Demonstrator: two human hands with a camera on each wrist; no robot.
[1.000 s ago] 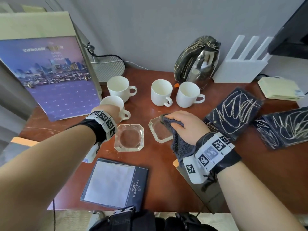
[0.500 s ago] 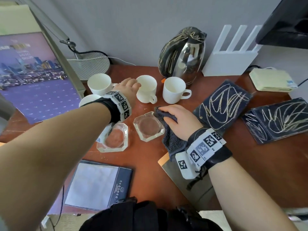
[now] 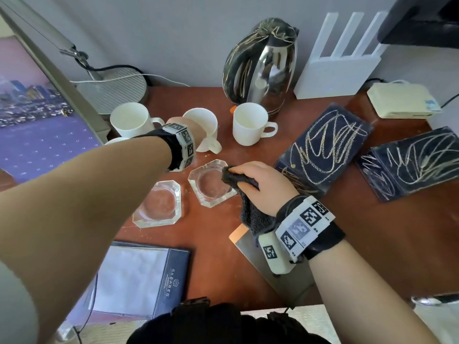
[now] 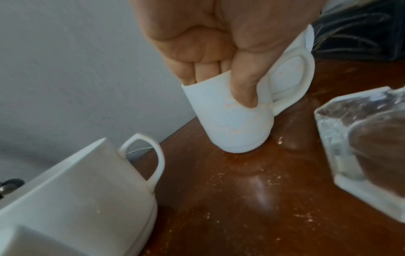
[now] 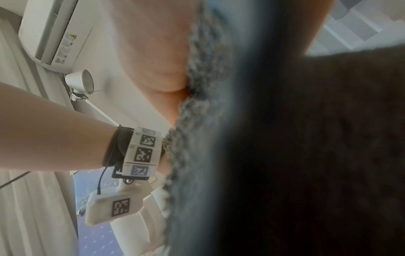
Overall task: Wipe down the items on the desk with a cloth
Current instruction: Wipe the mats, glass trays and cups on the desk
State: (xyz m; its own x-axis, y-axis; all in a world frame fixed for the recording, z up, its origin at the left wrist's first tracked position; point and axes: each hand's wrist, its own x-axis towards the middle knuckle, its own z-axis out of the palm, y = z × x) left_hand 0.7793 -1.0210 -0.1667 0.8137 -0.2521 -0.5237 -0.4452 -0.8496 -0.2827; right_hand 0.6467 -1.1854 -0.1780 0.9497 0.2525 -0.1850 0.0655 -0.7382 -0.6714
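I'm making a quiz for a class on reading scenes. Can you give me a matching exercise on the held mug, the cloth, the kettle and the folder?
Things:
1. mug
2. cloth
3. kettle
4. folder

States or places:
A. at the desk's near edge, lying flat
B. gripped by the left hand, tilted
C. at the back by the wall
D. held by the right hand at a glass ashtray

Pairs: 1-B, 2-D, 3-C, 4-A

We read this as a hotel room: steel kettle (image 3: 260,68) at the back of the wooden counter (image 3: 372,244), white cups (image 3: 249,124) in front of it, glass ashtrays (image 3: 211,184) nearer still, a branded guest folder (image 3: 139,279) at the front edge, a wall air conditioner (image 5: 54,29).
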